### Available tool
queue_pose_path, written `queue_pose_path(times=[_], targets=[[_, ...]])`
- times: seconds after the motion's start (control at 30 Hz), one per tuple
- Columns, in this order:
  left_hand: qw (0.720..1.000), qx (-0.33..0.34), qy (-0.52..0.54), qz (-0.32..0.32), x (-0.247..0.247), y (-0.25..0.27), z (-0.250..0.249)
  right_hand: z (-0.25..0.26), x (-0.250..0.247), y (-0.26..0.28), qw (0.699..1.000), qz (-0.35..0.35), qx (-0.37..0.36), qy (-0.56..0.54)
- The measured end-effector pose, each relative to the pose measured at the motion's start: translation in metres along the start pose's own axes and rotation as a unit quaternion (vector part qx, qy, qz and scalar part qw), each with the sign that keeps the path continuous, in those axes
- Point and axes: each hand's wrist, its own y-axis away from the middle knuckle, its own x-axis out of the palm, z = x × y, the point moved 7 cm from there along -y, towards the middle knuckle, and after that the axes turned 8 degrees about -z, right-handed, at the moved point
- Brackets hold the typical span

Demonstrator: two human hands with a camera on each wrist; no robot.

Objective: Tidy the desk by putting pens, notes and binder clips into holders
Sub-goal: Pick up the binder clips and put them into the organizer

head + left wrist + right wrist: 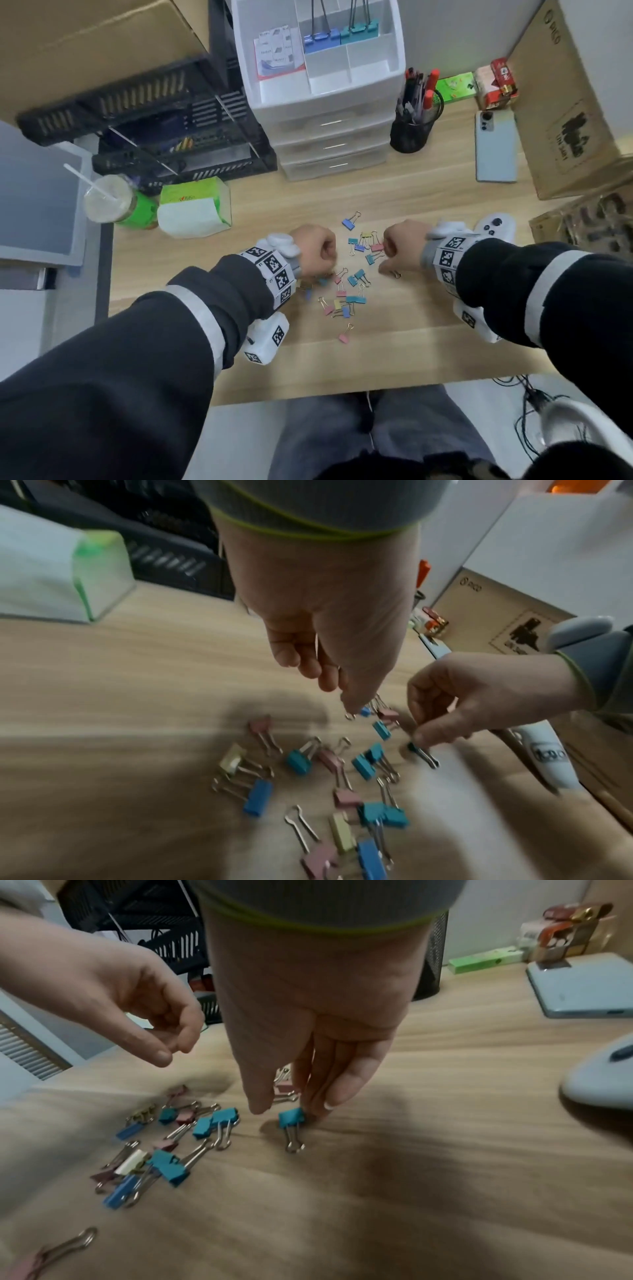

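Right hand (308, 993): fingers (339, 1080) extended down, tips touching a teal clip (291, 1118) that lies on the bench (394, 195); thumb just beside it, not closed on it.
Left hand (322, 601): fingers (352, 693) pointing down at a blue clip (365, 711) and wire handles beneath; whether anything is pinched cannot be told, blur and the hand itself hide the tips.
Loose clips (346, 291): pink, teal, blue and yellow, scattered on the bench between and below both hands.
Organiser (318, 85): white, drawers below, top compartments holding sorted blue and teal clips and a notes pack; print on the pack unreadable.
Pen cup (412, 128): black mesh, pens inside.
Phone (496, 147): face down.
Carton (561, 102): brown, lettering at its top reads "pico"; lower print illegible.
Tissue pack (195, 209): green and white, logo blurred.
Controller (495, 226): white, partly hidden by the right wrist.
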Motion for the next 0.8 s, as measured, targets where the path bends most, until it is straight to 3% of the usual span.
queue_pose_path(times=[0.23,0.37,0.53,0.8], targets=[[0.998,0.033,-0.024,0.056,0.036,-0.011,-0.022,-0.002,0.017,-0.003,1.000,-0.018,-0.004,0.009],[0.993,0.057,-0.060,0.088,0.047,-0.012,-0.029,-0.009,0.019,0.002,0.998,-0.026,0.011,-0.064],[0.993,0.037,-0.086,0.075,0.058,-0.013,-0.033,-0.011,0.017,0.006,0.976,-0.034,0.011,-0.213],[0.996,0.015,-0.064,0.067,0.060,-0.015,-0.028,0.002,0.017,-0.001,0.968,-0.050,-0.038,-0.244]])
